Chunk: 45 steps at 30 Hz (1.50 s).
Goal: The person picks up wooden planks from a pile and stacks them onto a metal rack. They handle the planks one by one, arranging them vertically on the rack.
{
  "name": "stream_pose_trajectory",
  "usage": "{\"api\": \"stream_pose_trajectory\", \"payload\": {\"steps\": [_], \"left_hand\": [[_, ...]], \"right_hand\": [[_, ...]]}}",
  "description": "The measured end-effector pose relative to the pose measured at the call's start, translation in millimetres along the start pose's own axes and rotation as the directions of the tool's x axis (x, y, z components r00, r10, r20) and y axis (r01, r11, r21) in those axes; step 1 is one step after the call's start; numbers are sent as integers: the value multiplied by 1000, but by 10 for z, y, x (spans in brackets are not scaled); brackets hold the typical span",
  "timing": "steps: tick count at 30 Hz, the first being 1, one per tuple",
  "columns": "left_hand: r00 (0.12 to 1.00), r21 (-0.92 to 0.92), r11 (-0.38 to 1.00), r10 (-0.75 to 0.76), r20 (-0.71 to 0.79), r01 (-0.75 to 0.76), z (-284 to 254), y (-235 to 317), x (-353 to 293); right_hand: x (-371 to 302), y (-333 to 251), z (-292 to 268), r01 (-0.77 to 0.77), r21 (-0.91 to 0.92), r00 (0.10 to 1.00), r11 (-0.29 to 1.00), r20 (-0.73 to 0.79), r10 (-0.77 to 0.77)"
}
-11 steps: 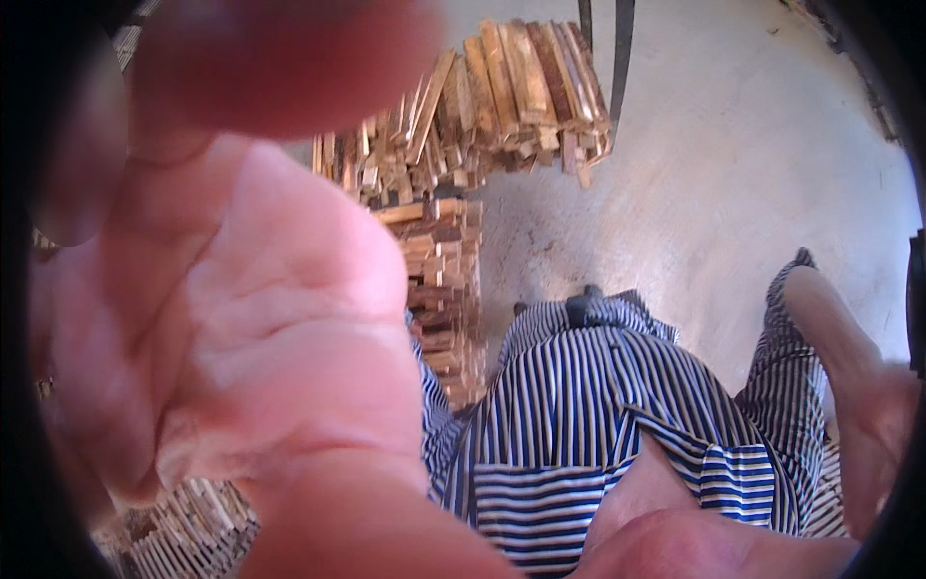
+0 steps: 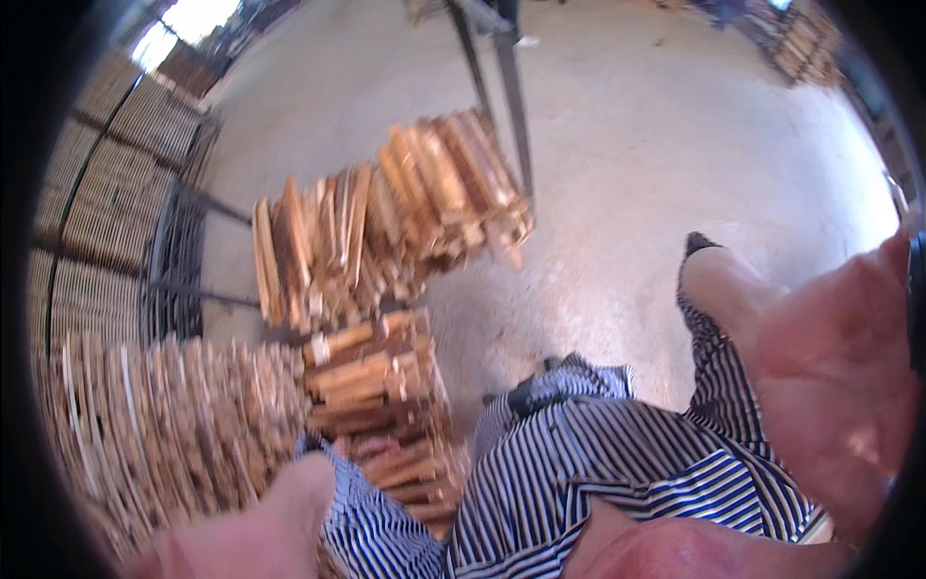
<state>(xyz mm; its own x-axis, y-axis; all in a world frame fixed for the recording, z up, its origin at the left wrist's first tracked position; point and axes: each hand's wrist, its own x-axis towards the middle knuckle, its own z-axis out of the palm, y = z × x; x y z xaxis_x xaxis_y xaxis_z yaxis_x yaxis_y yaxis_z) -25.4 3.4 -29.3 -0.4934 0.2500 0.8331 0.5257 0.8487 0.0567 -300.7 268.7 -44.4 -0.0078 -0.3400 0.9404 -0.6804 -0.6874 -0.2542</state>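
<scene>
My left forearm, bent back towards me, leads to my left hand [image 2: 227,540] low at the left. It is blurred and cut by the lower edge, so its fingers do not show. Close by are stacked wooden strips [image 2: 193,415]. At the right rim, very near, my right hand [image 2: 839,376] is raised with its palm side showing. Its fingers run out of the picture, next to a dark object [image 2: 916,299] at the edge. Nothing held can be made out in either hand.
Ahead, a bundle of wooden strips [image 2: 434,183] rests beside dark metal bars [image 2: 516,116]. A lower stack of wood pieces [image 2: 376,376] stands nearer. Tall slatted stacks [image 2: 125,203] line the left side. Concrete floor [image 2: 617,164] stretches ahead and right.
My left hand, which filled the left half close up, has dropped to the lower left. My right hand shows more at the right. The view has shifted, revealing more stacks at the left.
</scene>
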Motion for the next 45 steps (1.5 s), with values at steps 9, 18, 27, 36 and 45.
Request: {"api": "stream_pose_trajectory", "payload": {"steps": [9, 18, 27, 36, 45], "left_hand": [[930, -4, 992, 116, 349, -123, 688, -367, 339], [888, -19, 982, 179, 424, -189, 872, -470, 518], [873, -40, 973, 220, 435, -226, 1032, -467, 610], [869, -36, 975, 212, 448, -219, 1062, -482, 562], [864, 5, 964, 238, 443, -267, 1100, -512, 460]], "right_hand": [[15, 234, -41, -25, -107, 998, 994, -53, 19], [-58, 323, 33, -69, -135, 994, 988, -92, 57], [-99, 288, -34, -102, -168, 990, 980, -113, 84], [-158, 319, 22, -119, -166, 988, 979, -120, 99], [-306, 423, 94, -68, -167, 995, 984, -83, 55]]}}
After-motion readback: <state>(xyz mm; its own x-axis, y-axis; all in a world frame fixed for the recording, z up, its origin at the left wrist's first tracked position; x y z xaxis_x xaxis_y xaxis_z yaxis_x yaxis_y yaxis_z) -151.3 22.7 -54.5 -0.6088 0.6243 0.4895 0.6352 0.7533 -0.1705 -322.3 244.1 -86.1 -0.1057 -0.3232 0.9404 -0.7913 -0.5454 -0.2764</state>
